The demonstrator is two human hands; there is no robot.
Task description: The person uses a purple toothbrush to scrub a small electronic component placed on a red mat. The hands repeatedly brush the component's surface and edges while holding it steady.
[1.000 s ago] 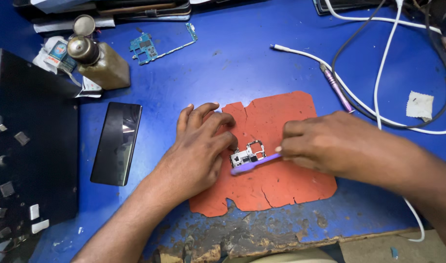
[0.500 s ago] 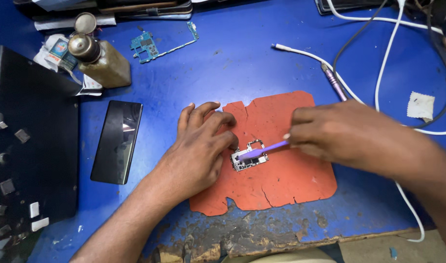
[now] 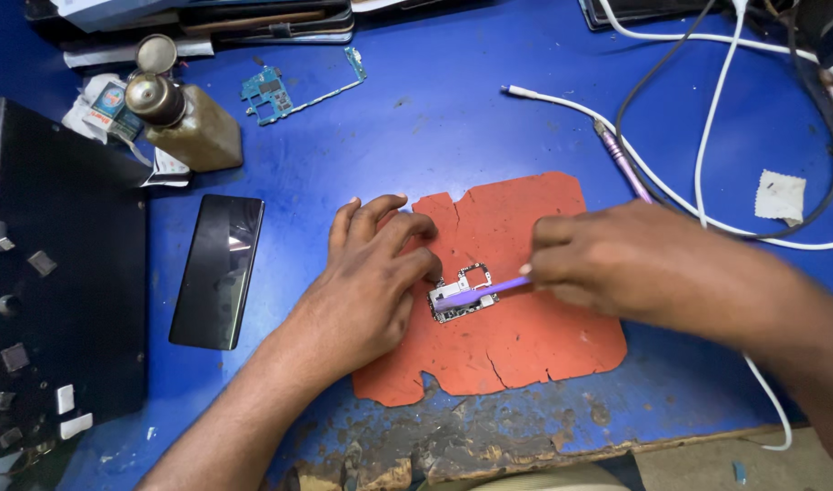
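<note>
Slippage is our main worry: our left hand [image 3: 371, 282] lies flat with its fingertips pressing down on a small circuit board [image 3: 462, 293], which sits on the torn orange mat [image 3: 516, 364] between our two hands, while our right hand [image 3: 634, 268] pinches a thin purple tool [image 3: 484, 291] whose tip rests on the board's top. Neither hand is clenched into a fist; the left bears down with bent fingers, the right grips the handle near its back end. If we push too hard with the tool, we judge the board could skid out from under the fingertips, since nothing else pins it, or tiny parts on it could be scraped loose (we cannot tell how the tip meets the surface, it is too small to see). The mat is cracked near its lower edge, below our hands, so it may shift or tear further under pressure. Beyond the right hand, white and grey cables [image 3: 707, 164] loop close to the wrist and could snag the forearm. Left of the left hand a dark phone [image 3: 218, 270] lies near enough to be bumped.
</note>
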